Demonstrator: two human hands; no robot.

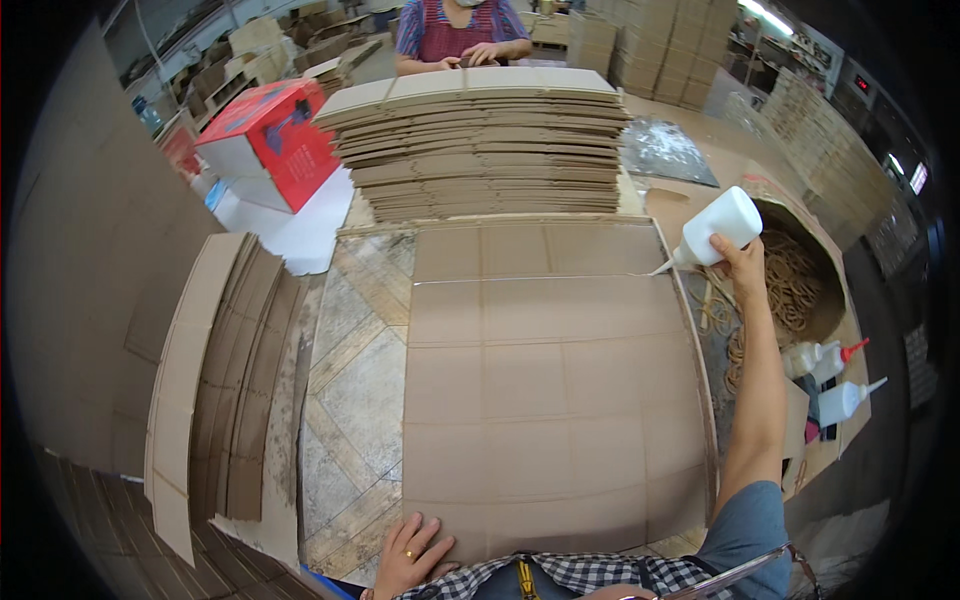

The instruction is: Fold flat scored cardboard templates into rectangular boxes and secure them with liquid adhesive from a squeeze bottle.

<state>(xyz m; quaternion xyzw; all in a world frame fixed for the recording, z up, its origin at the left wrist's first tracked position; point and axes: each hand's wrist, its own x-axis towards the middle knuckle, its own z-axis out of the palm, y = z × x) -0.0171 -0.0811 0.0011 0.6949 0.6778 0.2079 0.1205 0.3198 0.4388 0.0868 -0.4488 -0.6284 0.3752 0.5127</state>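
A creased brown cardboard sheet (540,410) lies flat before me, its right edge along a raised wooden strip. My right hand (742,265) grips a white squeeze bottle (728,218), tilted so its thin nozzle points down-left at the sheet's far right side. From the nozzle tip a thin, pale, shiny line (540,278), apparently glue, runs leftward across the sheet near its far edge. My left hand (412,555) rests at the sheet's near left corner, fingers stretched out, with a ring on one of them.
Beyond the sheet rises a tall stack of folded cardboard (480,150). More flat cardboard pieces (225,380) stand at the left, with a red box (275,140) behind. At the right are a sack of rubber bands (800,285) and several bottles (840,400). Another person (460,35) works opposite.
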